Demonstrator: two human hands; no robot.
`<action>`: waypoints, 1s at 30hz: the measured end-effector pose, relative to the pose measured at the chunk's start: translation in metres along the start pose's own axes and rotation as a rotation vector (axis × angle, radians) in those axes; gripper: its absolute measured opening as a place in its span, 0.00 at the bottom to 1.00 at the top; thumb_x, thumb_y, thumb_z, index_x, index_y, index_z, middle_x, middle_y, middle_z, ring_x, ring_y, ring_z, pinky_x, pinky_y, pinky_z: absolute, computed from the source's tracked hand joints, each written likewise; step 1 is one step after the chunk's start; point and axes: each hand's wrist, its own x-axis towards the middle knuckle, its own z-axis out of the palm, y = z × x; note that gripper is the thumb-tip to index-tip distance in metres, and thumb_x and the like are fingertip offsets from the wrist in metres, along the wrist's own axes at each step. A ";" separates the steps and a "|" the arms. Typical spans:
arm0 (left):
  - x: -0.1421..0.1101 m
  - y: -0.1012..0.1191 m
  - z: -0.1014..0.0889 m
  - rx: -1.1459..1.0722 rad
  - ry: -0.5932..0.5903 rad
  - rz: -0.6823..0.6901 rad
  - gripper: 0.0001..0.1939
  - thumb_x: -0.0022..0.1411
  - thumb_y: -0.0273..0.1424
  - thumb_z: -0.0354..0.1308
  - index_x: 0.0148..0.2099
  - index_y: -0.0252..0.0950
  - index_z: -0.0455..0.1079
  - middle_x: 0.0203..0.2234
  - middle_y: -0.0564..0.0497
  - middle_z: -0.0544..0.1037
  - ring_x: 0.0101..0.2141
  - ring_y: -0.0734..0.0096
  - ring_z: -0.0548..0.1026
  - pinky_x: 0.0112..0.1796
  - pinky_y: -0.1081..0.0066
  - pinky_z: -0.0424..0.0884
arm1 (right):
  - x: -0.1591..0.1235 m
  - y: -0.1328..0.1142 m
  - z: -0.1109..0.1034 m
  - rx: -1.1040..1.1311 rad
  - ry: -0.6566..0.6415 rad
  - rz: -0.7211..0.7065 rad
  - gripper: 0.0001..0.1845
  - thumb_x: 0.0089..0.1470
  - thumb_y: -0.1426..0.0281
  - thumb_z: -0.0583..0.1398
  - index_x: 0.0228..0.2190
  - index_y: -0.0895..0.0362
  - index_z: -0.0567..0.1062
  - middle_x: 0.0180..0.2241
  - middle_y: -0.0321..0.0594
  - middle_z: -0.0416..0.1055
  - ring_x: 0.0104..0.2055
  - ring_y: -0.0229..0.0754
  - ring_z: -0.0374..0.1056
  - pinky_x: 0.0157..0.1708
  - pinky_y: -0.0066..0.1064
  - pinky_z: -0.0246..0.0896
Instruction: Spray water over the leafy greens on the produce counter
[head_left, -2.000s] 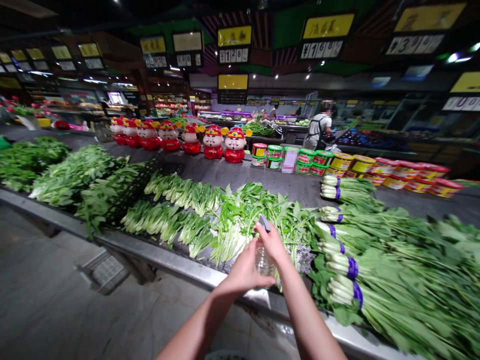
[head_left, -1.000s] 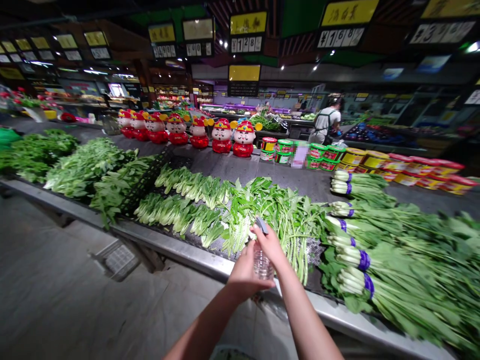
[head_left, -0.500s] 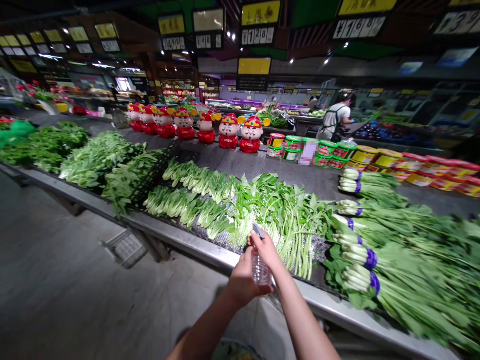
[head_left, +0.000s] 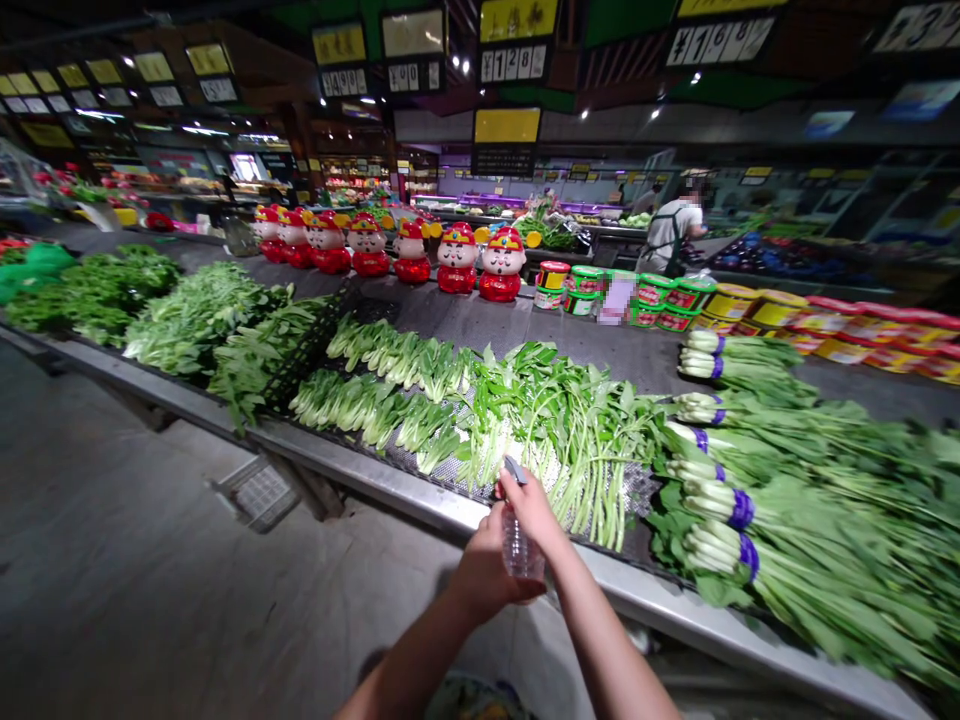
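Observation:
A clear plastic spray bottle (head_left: 520,550) with a grey head is between my hands, over the metal front edge of the vegetable stand. My left hand (head_left: 484,568) wraps round the bottle's body from the left. Up at the grey spray head (head_left: 514,470), my right hand (head_left: 529,505) is closed with its fingers round it; some fingertips are hidden. Just beyond the bottle lie loose leafy stems (head_left: 562,430) on a perforated tray. Small green cabbages (head_left: 375,405) are laid in two rows to their left.
Bunches with purple bands (head_left: 739,510) are heaped at right. Red figurine jars (head_left: 502,265) and stacked tubs (head_left: 656,290) line the back. More greens (head_left: 187,310) fill the left side. A grey crate (head_left: 259,495) sits under the stand. A person in an apron (head_left: 670,235) stands farther back.
My grip on the spray bottle is the same, and the hands have barely shifted. The person in the background has turned a little, with an arm drawn in.

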 end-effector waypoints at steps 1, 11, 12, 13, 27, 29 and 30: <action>-0.001 -0.001 0.001 -0.004 0.001 0.015 0.51 0.32 0.38 0.73 0.58 0.41 0.53 0.47 0.47 0.68 0.47 0.54 0.68 0.48 0.62 0.64 | -0.002 0.002 0.001 0.006 -0.006 0.006 0.20 0.54 0.52 0.52 0.24 0.54 0.69 0.23 0.38 0.70 0.25 0.43 0.65 0.29 0.35 0.60; -0.002 -0.001 0.005 0.112 -0.044 0.108 0.41 0.33 0.41 0.72 0.50 0.40 0.62 0.43 0.51 0.68 0.43 0.57 0.67 0.45 0.65 0.65 | -0.015 0.010 -0.003 0.059 0.033 0.017 0.21 0.53 0.52 0.53 0.32 0.57 0.73 0.31 0.42 0.73 0.33 0.44 0.68 0.34 0.35 0.62; -0.002 -0.001 0.006 0.108 -0.046 0.122 0.41 0.33 0.40 0.72 0.50 0.40 0.61 0.43 0.51 0.68 0.42 0.58 0.67 0.45 0.65 0.65 | -0.016 0.010 -0.006 0.053 0.044 0.011 0.21 0.53 0.53 0.54 0.32 0.57 0.73 0.32 0.43 0.73 0.34 0.44 0.68 0.36 0.35 0.62; -0.001 -0.001 0.007 0.100 -0.050 0.140 0.40 0.33 0.40 0.72 0.50 0.40 0.61 0.43 0.51 0.68 0.42 0.58 0.68 0.44 0.66 0.65 | -0.017 0.011 -0.008 0.048 0.056 0.008 0.21 0.53 0.53 0.54 0.32 0.58 0.73 0.32 0.43 0.73 0.35 0.45 0.68 0.37 0.36 0.62; 0.005 0.007 0.037 0.024 -0.255 0.146 0.44 0.29 0.33 0.73 0.52 0.41 0.60 0.44 0.50 0.71 0.42 0.56 0.70 0.41 0.65 0.69 | -0.036 0.046 -0.045 -0.091 0.294 0.096 0.23 0.49 0.50 0.53 0.28 0.57 0.72 0.27 0.43 0.72 0.31 0.47 0.68 0.35 0.38 0.62; 0.005 0.007 0.040 -0.008 -0.266 0.144 0.44 0.29 0.30 0.73 0.52 0.41 0.60 0.44 0.51 0.72 0.42 0.56 0.71 0.40 0.66 0.70 | -0.038 0.050 -0.048 -0.113 0.297 0.102 0.22 0.49 0.50 0.52 0.25 0.56 0.70 0.24 0.42 0.71 0.29 0.47 0.68 0.33 0.38 0.61; 0.005 0.006 0.042 -0.012 -0.266 0.144 0.45 0.28 0.29 0.73 0.52 0.41 0.60 0.45 0.51 0.72 0.42 0.56 0.71 0.40 0.65 0.70 | -0.038 0.052 -0.049 -0.117 0.291 0.100 0.22 0.49 0.49 0.52 0.23 0.55 0.69 0.23 0.42 0.70 0.28 0.46 0.67 0.32 0.38 0.61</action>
